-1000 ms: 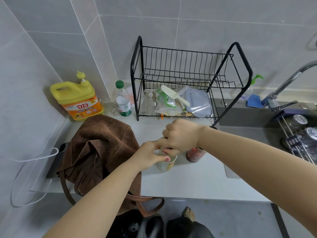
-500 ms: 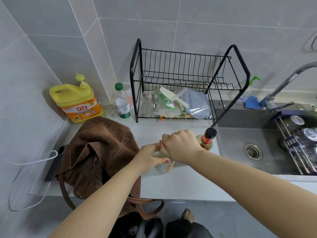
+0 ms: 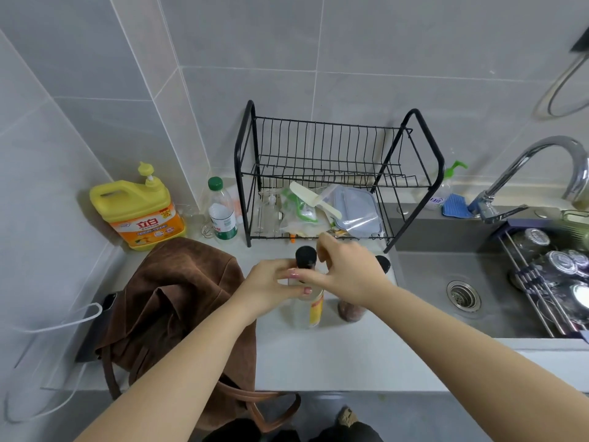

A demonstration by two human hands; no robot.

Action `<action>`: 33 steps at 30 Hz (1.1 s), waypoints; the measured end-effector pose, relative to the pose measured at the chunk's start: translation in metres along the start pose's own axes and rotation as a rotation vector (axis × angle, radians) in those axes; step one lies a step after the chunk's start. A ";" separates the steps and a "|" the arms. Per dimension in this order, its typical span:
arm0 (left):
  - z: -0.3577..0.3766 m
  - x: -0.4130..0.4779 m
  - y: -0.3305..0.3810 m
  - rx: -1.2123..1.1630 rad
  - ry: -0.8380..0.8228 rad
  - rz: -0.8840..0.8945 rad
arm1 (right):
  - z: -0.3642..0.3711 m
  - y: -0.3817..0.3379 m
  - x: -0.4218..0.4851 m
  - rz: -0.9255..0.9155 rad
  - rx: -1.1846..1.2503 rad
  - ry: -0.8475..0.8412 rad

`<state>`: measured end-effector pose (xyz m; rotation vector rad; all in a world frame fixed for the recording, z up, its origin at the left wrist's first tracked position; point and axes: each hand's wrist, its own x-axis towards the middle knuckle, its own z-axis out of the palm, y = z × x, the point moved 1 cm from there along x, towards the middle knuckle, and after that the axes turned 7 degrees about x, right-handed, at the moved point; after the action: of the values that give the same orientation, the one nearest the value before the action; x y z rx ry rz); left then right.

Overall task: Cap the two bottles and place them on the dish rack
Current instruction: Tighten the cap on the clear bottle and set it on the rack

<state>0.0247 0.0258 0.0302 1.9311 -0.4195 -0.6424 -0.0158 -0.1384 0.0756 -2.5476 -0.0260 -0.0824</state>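
Observation:
A clear bottle (image 3: 304,312) with a yellow label stands on the counter, a black cap (image 3: 305,257) on its neck. My left hand (image 3: 271,288) grips its upper body from the left. My right hand (image 3: 347,272) is just right of the cap, blurred, with its fingers apart and nothing in them. Behind that hand stands a second bottle (image 3: 351,311) with dark reddish contents; its black cap (image 3: 383,263) shows past the wrist. The black wire dish rack (image 3: 243,161) stands behind both bottles, its upper tier bare.
The rack's lower tier holds plastic bags and a white scoop (image 3: 314,199). A brown bag (image 3: 178,301) lies at left, with a yellow detergent jug (image 3: 137,208) and a green-capped water bottle (image 3: 222,215) behind it. The sink (image 3: 446,282), faucet (image 3: 522,173) and jars (image 3: 557,266) are at right.
My right hand was wrapped over the clear bottle's top; it has now come off and opened, showing the black cap on the neck. My left hand still holds the bottle.

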 end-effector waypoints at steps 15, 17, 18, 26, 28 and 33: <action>-0.074 0.048 0.197 0.006 0.244 0.234 | -0.121 0.013 0.076 -0.110 0.420 -0.076; -0.079 0.062 0.214 0.005 0.282 0.233 | -0.130 0.011 0.093 -0.117 0.409 -0.017; -0.080 0.069 0.221 -0.004 0.292 0.232 | -0.134 0.011 0.101 -0.117 0.410 0.005; -0.095 0.122 0.254 -0.036 0.375 0.232 | -0.158 0.020 0.165 -0.106 0.503 0.067; -0.098 0.136 0.256 -0.012 0.389 0.232 | -0.158 0.024 0.179 -0.105 0.521 0.068; -0.106 0.168 0.248 0.022 0.423 0.212 | -0.151 0.036 0.214 -0.086 0.533 0.038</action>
<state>0.2211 -0.0955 0.2486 1.9466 -0.3549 -0.0857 0.1909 -0.2525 0.1942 -2.0117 -0.1256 -0.1375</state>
